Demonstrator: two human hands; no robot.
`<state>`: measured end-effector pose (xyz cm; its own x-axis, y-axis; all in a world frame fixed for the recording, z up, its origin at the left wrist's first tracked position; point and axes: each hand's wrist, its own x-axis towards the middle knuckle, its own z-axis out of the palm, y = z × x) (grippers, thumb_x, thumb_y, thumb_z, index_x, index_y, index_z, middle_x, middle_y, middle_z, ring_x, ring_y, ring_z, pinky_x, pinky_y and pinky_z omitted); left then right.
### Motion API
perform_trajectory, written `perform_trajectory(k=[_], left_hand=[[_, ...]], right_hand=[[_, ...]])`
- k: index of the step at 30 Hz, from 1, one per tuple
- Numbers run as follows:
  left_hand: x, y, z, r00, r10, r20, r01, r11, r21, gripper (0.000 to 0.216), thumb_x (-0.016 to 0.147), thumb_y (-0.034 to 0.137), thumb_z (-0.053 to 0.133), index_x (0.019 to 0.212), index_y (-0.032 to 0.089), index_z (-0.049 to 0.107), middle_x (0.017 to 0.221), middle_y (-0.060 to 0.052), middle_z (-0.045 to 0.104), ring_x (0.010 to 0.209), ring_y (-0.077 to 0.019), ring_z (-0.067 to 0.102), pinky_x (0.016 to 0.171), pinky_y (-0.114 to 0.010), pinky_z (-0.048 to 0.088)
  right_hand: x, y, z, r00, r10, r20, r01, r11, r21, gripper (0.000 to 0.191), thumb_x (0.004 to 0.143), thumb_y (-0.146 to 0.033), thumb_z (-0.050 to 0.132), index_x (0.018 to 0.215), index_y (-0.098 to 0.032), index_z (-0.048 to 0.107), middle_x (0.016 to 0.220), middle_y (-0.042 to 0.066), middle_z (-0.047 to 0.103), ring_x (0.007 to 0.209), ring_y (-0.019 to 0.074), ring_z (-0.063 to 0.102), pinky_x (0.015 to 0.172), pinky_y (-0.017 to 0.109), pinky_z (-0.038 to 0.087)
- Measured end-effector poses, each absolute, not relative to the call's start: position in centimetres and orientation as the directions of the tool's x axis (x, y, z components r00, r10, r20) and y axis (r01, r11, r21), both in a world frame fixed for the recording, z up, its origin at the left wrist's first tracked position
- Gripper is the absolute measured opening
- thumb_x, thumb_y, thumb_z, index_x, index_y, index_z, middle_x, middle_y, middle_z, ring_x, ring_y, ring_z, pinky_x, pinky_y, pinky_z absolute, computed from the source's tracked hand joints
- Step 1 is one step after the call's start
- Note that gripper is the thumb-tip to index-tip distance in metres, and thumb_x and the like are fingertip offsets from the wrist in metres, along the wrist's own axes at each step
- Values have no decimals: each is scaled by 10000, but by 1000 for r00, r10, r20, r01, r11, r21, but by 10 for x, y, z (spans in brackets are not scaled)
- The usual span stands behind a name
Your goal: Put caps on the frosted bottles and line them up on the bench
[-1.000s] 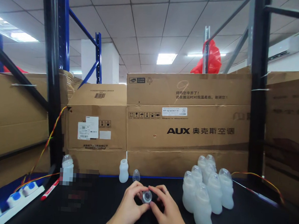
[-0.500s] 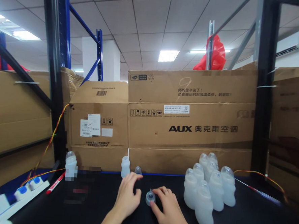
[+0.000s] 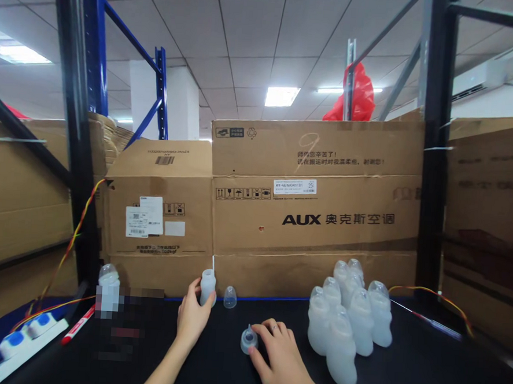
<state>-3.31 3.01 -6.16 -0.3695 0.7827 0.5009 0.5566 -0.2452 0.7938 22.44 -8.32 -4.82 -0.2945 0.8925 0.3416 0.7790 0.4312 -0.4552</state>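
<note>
Work spans a matte black table with a blue far edge as a person's left hand, fingers curled and thumb closed in, holds an uncapped, frosted-white plastic bottle upright just inside that edge. Toward the near edge, the right hand pinches a translucent, ring-shaped plastic collar with a small pointed tip between thumb and forefinger, its other fingers loosely bent (one wears a finger ring). A clear, dome-shaped plastic cap stands just right of the bottle, apart from both hands. The bottle looks light and somewhat pliant, likely smooth enough to slip; its body below the neck seems the safest hold, with only moderate pressure. The collar appears small, light and stiffer at its rim, with the tip probably soft, so the rim is the better place to grasp. Toward the right edge, a tight cluster of frosted, dome-topped plastic bottles stands; toward the left edge lies a red-and-white marker pen. Brown cardboard panels, printed in black, rise like a wall beyond the far edge.
</note>
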Motion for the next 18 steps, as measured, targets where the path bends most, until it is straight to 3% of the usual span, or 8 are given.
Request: perform_trajectory(k=[3, 7, 12, 14, 18], left_hand=[[-32, 25, -57, -317, 823, 471, 493, -282, 823, 546, 747, 505, 663, 1168, 157, 630, 1144, -154, 763, 1077, -334, 722, 987, -445, 549], [-19, 2, -46, -162, 878, 451, 433, -347, 832, 532, 715, 520, 708, 1091, 144, 682, 1060, -133, 787, 975, -312, 735, 922, -417, 568], [10, -33, -37, 24, 905, 424, 390, -399, 830, 418, 737, 416, 773, 1067, 164, 730, 988, -96, 800, 903, -284, 726, 885, -388, 550], [25, -45, -34, 87, 905, 416, 370, -417, 830, 374, 743, 362, 785, 1064, 175, 744, 998, -89, 800, 918, -276, 718, 900, -373, 540], [56, -65, -35, 228, 886, 404, 312, -459, 832, 381, 766, 317, 780, 1128, 201, 746, 1077, -69, 791, 962, -253, 706, 913, -330, 532]], right_hand=[[225, -84, -46, -294, 890, 350, 768, 438, -468, 357, 966, -315, 535, 1288, -230, 664, 1255, 131, 636, 1167, 333, 569, 1002, 482, 401], [224, -83, -47, -263, 890, 374, 751, 432, -500, 287, 946, -325, 567, 1171, -209, 703, 1181, 116, 669, 1109, 335, 593, 969, 480, 403], [225, -77, -46, -88, 880, 467, 577, 427, -696, 210, 903, -391, 650, 975, -201, 699, 996, 79, 699, 957, 277, 637, 888, 405, 449], [226, -73, -44, 25, 840, 543, 440, 478, -760, 241, 917, -432, 650, 985, -203, 676, 1012, 81, 691, 949, 255, 635, 882, 374, 472], [228, -71, -37, 161, 734, 660, 300, 600, -741, 277, 916, -414, 661, 1092, -200, 646, 1190, 116, 651, 1048, 260, 618, 928, 370, 483]])
